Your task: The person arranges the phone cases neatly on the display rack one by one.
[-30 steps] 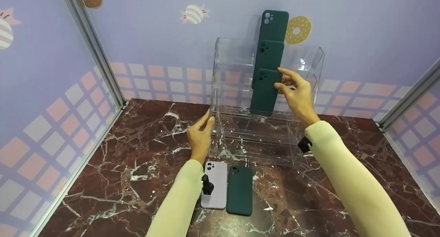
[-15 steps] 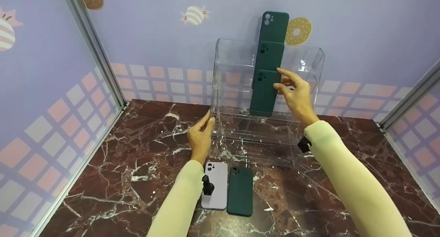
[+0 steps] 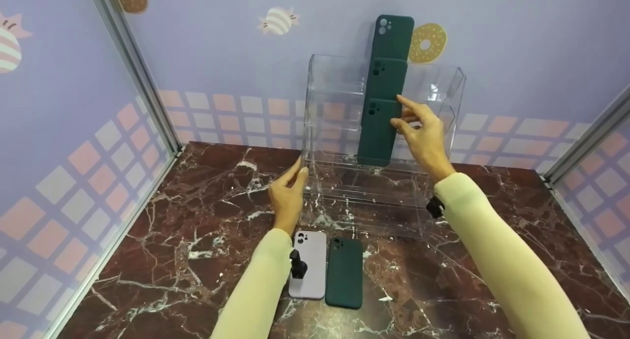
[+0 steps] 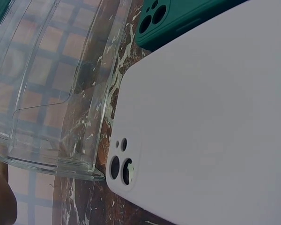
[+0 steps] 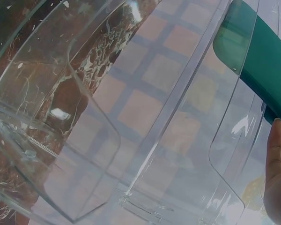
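Note:
Three dark green phone cases stand one in front of another on a clear acrylic stand (image 3: 334, 113), stepped upward toward the back. My right hand (image 3: 424, 135) has its thumb and fingertips on the right edge of the front green phone case (image 3: 379, 137). Behind it rise the middle case (image 3: 389, 80) and the back case (image 3: 397, 39). In the right wrist view, my right fingers (image 5: 275, 150) meet the edge of a green case (image 5: 269, 63). My left hand (image 3: 287, 194) holds the stand's lower left side between thumb and fingers.
A pale lilac phone case (image 3: 314, 267) and another green phone case (image 3: 343, 275) lie side by side on the dark red marbled table (image 3: 197, 270), in front of the stand. A patterned wall (image 3: 221, 48) rises right behind the stand.
The front green case has shifted very slightly left at its upper right edge, with my right fingertips following it. My left hand and the stand have stayed put.

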`<state>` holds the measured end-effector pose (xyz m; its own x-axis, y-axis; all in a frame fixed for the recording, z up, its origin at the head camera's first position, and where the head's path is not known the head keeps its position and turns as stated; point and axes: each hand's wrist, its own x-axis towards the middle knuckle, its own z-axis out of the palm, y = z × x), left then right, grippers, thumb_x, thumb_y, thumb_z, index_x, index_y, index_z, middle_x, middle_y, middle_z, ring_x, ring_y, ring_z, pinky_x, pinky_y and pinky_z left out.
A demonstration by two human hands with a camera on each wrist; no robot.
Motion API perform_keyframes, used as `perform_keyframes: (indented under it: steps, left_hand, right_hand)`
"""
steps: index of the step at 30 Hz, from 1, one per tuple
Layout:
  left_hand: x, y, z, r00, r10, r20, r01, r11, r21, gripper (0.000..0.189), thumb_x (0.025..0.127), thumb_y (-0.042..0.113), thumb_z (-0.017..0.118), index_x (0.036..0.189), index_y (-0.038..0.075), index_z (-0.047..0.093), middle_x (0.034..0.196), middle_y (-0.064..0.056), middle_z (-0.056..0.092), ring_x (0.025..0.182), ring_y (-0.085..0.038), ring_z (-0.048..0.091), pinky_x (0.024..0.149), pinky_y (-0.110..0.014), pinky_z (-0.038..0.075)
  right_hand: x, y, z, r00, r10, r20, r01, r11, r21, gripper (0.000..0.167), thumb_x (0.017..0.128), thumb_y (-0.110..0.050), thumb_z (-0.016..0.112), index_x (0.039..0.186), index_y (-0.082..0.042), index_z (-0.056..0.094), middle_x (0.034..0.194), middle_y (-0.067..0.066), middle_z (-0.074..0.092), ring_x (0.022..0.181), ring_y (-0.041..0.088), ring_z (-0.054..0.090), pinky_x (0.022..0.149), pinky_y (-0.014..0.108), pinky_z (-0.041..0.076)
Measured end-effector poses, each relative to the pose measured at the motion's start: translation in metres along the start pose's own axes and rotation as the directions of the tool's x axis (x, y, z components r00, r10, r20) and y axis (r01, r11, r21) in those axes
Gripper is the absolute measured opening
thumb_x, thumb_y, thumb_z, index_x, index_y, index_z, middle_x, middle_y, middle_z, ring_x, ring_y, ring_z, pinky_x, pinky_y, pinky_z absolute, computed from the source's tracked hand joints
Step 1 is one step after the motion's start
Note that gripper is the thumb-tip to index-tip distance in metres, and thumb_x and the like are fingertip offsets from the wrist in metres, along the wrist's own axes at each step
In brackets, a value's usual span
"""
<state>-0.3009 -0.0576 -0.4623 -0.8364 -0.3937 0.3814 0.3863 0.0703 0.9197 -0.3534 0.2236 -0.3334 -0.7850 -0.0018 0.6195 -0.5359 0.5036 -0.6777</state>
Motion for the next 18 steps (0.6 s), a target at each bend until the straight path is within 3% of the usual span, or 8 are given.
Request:
perform_keyframes:
  steps: [8, 15, 18]
  left_hand:
    - [0.000, 0.000, 0.002, 1.000, 0.002, 0.004, -0.002, 1.000, -0.008, 0.030, 0.099, 0.012, 0.078, 0.129, 0.013, 0.077, 0.127, -0.005, 0.074, 0.115, -0.019, 0.073, 0.098, -0.033, 0.058]
    - [-0.001, 0.002, 0.007, 1.000, -0.013, 0.020, 0.014, 0.999, -0.033, 0.030, 0.100, 0.011, 0.077, 0.130, 0.012, 0.077, 0.121, -0.008, 0.077, 0.103, -0.019, 0.076, 0.090, -0.029, 0.060]
    - [0.001, 0.002, 0.008, 1.000, 0.004, 0.020, -0.003, 0.999, -0.048, 0.030, 0.099, 0.009, 0.077, 0.129, 0.009, 0.076, 0.125, -0.008, 0.075, 0.108, -0.019, 0.075, 0.091, -0.029, 0.060]
  right_hand:
    - [-0.007, 0.001, -0.008, 0.999, 0.021, -0.035, -0.022, 1.000, -0.006, 0.051, 0.098, -0.010, 0.078, 0.148, -0.009, 0.063, 0.121, 0.014, 0.068, 0.105, 0.018, 0.066, 0.092, 0.033, 0.057]
    - [-0.028, -0.005, -0.023, 0.995, -0.006, -0.101, 0.013, 0.997, 0.073, 0.042, 0.099, -0.007, 0.077, 0.139, 0.000, 0.067, 0.119, 0.015, 0.068, 0.103, 0.014, 0.066, 0.092, 0.027, 0.056]
    - [-0.041, -0.009, -0.028, 0.994, -0.008, -0.105, 0.020, 0.993, 0.116, 0.040, 0.098, -0.003, 0.077, 0.137, 0.001, 0.068, 0.117, 0.016, 0.069, 0.101, 0.014, 0.066, 0.089, 0.024, 0.057]
